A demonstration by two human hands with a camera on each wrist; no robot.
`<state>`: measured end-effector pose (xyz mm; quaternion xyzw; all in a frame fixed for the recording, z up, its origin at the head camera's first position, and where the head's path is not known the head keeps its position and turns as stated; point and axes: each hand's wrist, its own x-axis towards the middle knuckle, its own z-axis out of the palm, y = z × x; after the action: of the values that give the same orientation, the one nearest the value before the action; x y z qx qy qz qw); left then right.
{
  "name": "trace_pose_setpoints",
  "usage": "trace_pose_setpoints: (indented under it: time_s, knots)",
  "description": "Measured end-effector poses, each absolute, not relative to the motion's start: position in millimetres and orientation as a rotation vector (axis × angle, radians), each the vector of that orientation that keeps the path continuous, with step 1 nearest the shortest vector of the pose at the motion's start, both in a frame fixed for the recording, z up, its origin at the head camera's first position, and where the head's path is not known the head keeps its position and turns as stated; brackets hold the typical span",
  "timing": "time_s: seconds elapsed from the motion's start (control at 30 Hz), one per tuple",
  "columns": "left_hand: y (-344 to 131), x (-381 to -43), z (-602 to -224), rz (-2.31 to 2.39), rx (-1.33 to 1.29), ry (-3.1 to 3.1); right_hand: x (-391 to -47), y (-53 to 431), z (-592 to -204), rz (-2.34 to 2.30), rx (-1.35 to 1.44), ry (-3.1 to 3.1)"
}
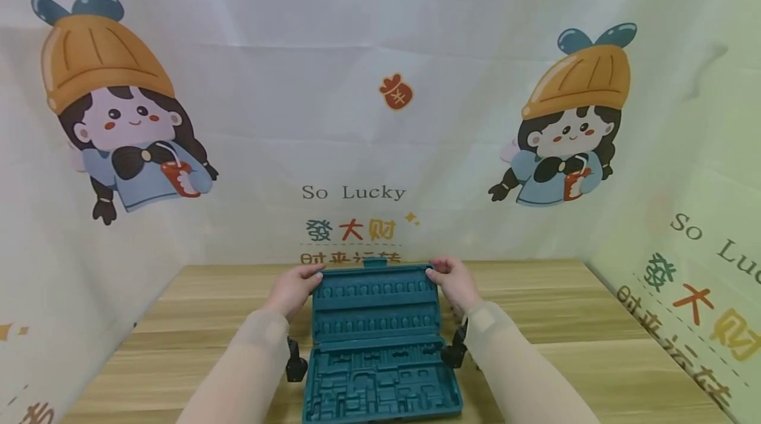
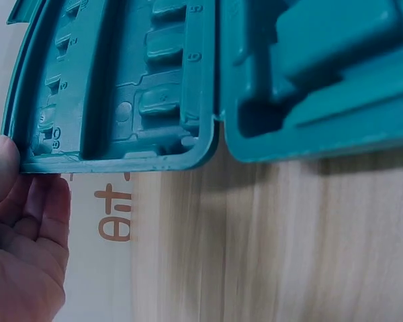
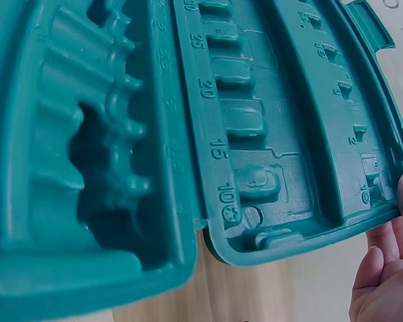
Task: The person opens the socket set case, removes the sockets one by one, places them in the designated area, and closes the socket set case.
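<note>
A teal plastic tool case (image 1: pixel 380 378) lies open on the table, its moulded slots holding no tools. Its lid (image 1: pixel 376 305) is tilted up at the back, with rows of numbered recesses. My left hand (image 1: pixel 295 288) grips the lid's upper left corner, thumb on the inner side and fingers behind, as the left wrist view shows. At the upper right corner my right hand (image 1: pixel 454 284) holds the lid in the same way. A latch tab (image 1: pixel 375 263) sticks up from the middle of the lid's top edge.
The wood-grain table (image 1: pixel 226 318) spreads to both sides of the case. Behind it hangs a pale printed cloth (image 1: pixel 357 113) with cartoon figures and lettering, and another stretch of cloth runs along the right side. A black wrist camera (image 1: pixel 296 361) sits near the case's left edge.
</note>
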<state>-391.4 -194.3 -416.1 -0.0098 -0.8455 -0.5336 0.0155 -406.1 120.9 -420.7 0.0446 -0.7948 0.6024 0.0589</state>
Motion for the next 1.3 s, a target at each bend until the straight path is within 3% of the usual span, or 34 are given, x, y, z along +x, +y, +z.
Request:
trace_pose_setpoints:
  time_s: [0.27, 0.57, 0.9, 1.13, 1.3]
  knots:
    - [-196, -386, -410, -1.646, -0.054, -2.607, -401, 125, -414, 1.854, 0.174, -2.371]
    - [-207, -364, -401, -1.494, -0.262, -2.648, -373, 141, -399, 1.760, 0.366, -2.434]
    - [-211, -311, -379, -0.943, -0.639, -2.723, -332, 163, -381, 1.365, 0.683, -2.596]
    - [-212, -265, -386, -0.951, -0.738, -2.789, -288, 172, -389, 1.182, 0.886, -2.677]
    - [-211, -248, -392, -0.874, -0.968, -2.910, -267, 173, -401, 0.931, 1.186, -2.680]
